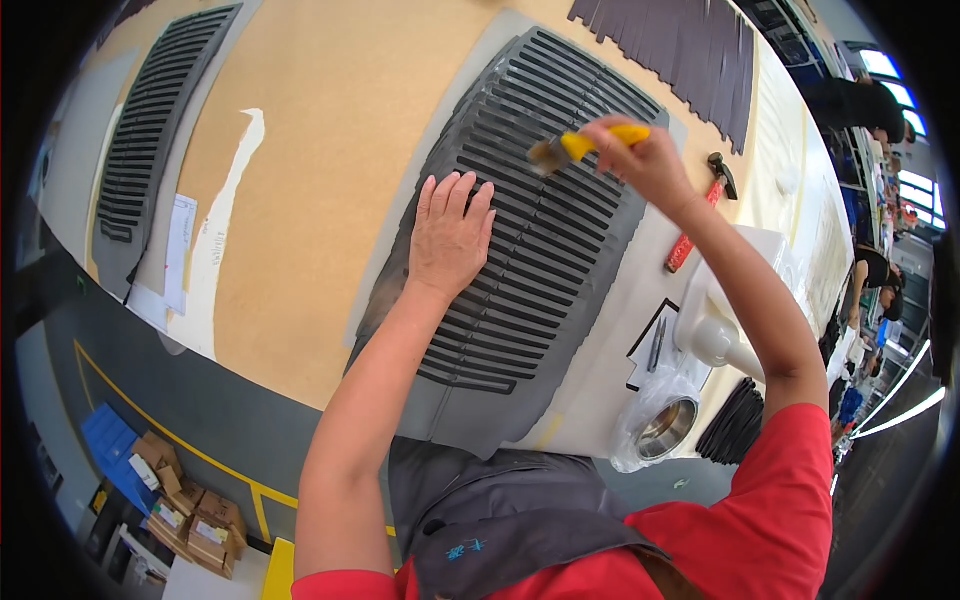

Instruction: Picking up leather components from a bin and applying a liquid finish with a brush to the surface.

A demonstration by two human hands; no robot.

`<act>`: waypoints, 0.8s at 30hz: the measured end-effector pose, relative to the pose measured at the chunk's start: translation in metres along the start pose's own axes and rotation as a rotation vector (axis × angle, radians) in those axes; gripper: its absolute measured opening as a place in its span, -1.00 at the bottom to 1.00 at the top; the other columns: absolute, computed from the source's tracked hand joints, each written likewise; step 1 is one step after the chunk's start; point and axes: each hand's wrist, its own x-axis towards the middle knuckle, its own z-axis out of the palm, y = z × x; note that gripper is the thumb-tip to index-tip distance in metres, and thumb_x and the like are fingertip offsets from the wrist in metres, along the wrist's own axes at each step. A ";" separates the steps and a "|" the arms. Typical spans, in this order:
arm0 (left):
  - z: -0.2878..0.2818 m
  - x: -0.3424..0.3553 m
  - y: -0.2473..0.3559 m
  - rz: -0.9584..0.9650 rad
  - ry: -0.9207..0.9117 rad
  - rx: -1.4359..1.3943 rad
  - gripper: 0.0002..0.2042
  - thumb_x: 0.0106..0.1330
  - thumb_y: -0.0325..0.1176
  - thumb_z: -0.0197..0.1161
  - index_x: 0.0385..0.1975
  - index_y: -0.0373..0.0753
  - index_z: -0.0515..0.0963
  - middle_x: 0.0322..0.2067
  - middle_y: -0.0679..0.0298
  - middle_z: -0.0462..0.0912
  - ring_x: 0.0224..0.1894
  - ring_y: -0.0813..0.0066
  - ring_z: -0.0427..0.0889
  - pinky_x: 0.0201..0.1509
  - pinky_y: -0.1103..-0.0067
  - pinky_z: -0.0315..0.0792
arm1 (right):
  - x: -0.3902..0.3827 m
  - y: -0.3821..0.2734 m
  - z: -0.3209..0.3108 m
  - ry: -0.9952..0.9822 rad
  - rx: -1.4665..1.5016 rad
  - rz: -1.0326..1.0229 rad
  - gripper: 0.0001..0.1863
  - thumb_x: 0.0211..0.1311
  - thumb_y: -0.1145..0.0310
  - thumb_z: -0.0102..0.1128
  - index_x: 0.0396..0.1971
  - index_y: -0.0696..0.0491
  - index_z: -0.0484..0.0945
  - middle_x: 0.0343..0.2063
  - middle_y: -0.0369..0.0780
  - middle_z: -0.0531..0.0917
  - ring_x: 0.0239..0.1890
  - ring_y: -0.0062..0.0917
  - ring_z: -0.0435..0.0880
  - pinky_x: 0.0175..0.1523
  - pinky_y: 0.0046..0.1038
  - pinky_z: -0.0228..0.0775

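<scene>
A dark grey sheet (590, 235) with rows of black strips lies on the table in front of me, stacked on similar layers at its left edge. My left hand (450, 230) rests flat on its left side, fingers stretched out and holding nothing. Over the upper middle of the sheet, my right hand (640, 160) grips a brush (575, 147) by its yellow handle. The bristles point left; whether they touch the sheet I cannot tell.
To the right lie a hammer (697, 215) with a red handle, a clipboard (655, 345) with a pen, a plastic-wrapped metal bowl (667, 428), a white container (715, 335) and black strips (732, 425). Another stripped sheet (160, 130) lies far left. Dark strips (690, 50) lie at the back.
</scene>
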 end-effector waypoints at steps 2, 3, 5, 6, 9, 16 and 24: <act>0.000 0.000 -0.002 0.009 0.000 0.009 -0.66 0.29 -0.30 0.18 0.07 -0.15 0.43 0.07 0.21 0.38 0.20 0.27 0.31 0.41 0.25 0.09 | 0.008 -0.003 -0.017 0.147 -0.106 -0.105 -0.70 0.34 0.12 0.16 -0.24 0.05 0.68 -0.68 -0.36 0.57 -0.63 -0.79 0.48 -0.52 -0.72 0.30; -0.001 -0.001 -0.003 0.010 0.002 0.018 -0.65 0.29 -0.30 0.18 0.07 -0.15 0.43 0.07 0.20 0.38 0.20 0.26 0.31 0.40 0.24 0.10 | 0.004 -0.017 -0.021 0.168 -0.055 -0.077 -0.70 0.34 0.12 0.16 -0.25 0.04 0.69 -0.69 -0.37 0.57 -0.65 -0.81 0.46 -0.53 -0.73 0.28; -0.002 0.001 -0.001 0.009 0.007 0.020 -0.65 0.29 -0.30 0.19 0.06 -0.16 0.43 0.05 0.19 0.38 0.19 0.25 0.32 0.40 0.24 0.11 | -0.011 -0.031 -0.028 0.206 -0.011 -0.039 -0.70 0.34 0.12 0.15 -0.25 0.04 0.69 -0.70 -0.38 0.56 -0.66 -0.82 0.44 -0.54 -0.74 0.26; -0.002 0.005 0.003 0.005 0.018 0.020 -0.65 0.29 -0.29 0.19 0.06 -0.16 0.43 0.04 0.18 0.39 0.18 0.24 0.32 0.39 0.24 0.12 | -0.021 -0.035 -0.033 0.199 0.026 -0.053 -0.70 0.34 0.12 0.16 -0.26 0.03 0.70 -0.70 -0.39 0.56 -0.67 -0.82 0.42 -0.54 -0.74 0.25; -0.009 0.012 0.007 0.047 -0.003 -0.010 -0.60 0.24 -0.31 0.22 0.08 -0.17 0.40 0.03 0.15 0.41 0.19 0.18 0.33 0.36 0.21 0.15 | -0.043 -0.047 -0.034 0.209 0.180 -0.007 -0.68 0.30 0.07 0.19 -0.27 0.01 0.71 -0.64 -0.38 0.60 -0.60 -0.82 0.53 -0.53 -0.75 0.32; -0.019 0.004 0.003 0.054 -0.059 0.085 -0.54 0.28 -0.37 0.20 0.19 -0.16 0.33 0.09 0.10 0.38 0.25 0.11 0.29 0.39 0.12 0.07 | -0.072 -0.053 -0.022 0.163 0.194 -0.082 -0.64 0.26 0.09 0.23 -0.39 0.14 0.67 -0.63 -0.22 0.67 -0.58 -0.64 0.68 -0.42 -0.60 0.49; -0.031 -0.011 0.028 0.175 -0.119 0.030 -0.59 0.35 -0.34 0.14 0.19 -0.15 0.33 0.15 0.08 0.32 0.28 0.14 0.25 0.41 0.13 0.06 | -0.127 -0.069 -0.031 0.276 0.056 -0.124 -0.59 0.29 0.05 0.14 -0.44 0.12 0.66 -0.68 -0.21 0.66 -0.59 -0.54 0.69 -0.39 -0.57 0.48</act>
